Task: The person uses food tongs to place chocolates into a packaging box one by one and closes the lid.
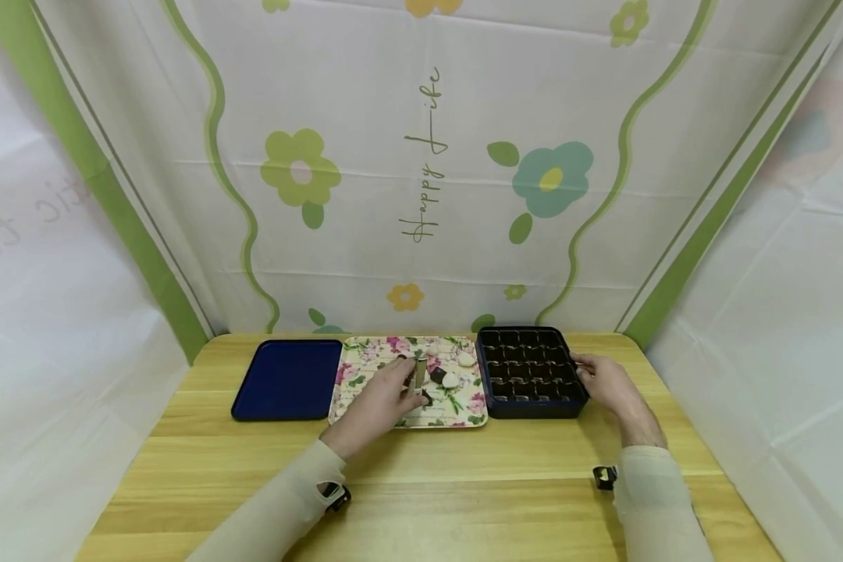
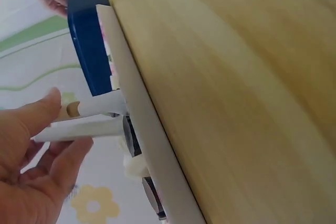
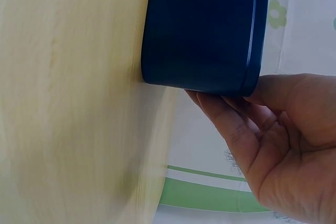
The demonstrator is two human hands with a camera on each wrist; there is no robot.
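Picking up a slim pale piece (image 1: pixel 421 373) seems to be the step in hand: at the lower centre of the frame, my left hand (image 1: pixel 382 396) pinches it over the flowered tray (image 1: pixel 472 380). I cannot tell whether its lower end touches the tray. A dark piece (image 1: pixel 438 375) and a white piece (image 1: pixel 450 381) lie near it. At lower right, my right hand (image 1: pixel 607 382) grips the side of the blue compartment box (image 1: pixel 534 410). The next move, I judge, calls for a steady pinch and a lift clear of those neighbours.
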